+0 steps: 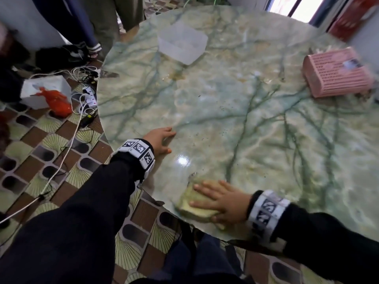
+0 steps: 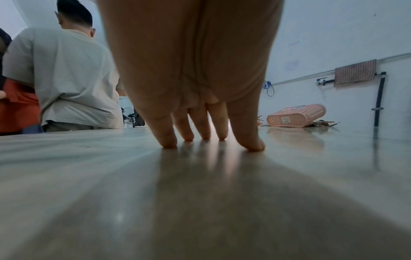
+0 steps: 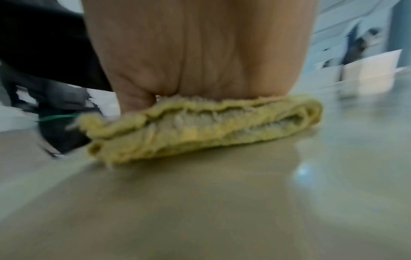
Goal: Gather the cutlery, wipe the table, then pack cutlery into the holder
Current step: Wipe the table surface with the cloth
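A folded yellow cloth (image 1: 194, 203) (image 3: 200, 130) lies on the green marble table (image 1: 246, 119) near its front edge. My right hand (image 1: 217, 199) (image 3: 200, 52) presses flat on the cloth, fingers straight and spread. My left hand (image 1: 160, 140) (image 2: 209, 123) rests on the bare tabletop by the left edge, fingertips (image 2: 169, 142) touching the surface and holding nothing. The pink perforated cutlery holder (image 1: 336, 74) (image 2: 298, 116) lies on its side at the far right, with cutlery (image 2: 324, 123) lying beside it, blurred.
A clear plastic tub (image 1: 182, 44) (image 3: 364, 77) stands at the far side of the table. People (image 2: 64, 79) stand beyond the far left edge. On the floor to the left lie cables and a power strip (image 1: 88, 97), a white box (image 1: 45, 89) and a red bag (image 1: 59, 101).
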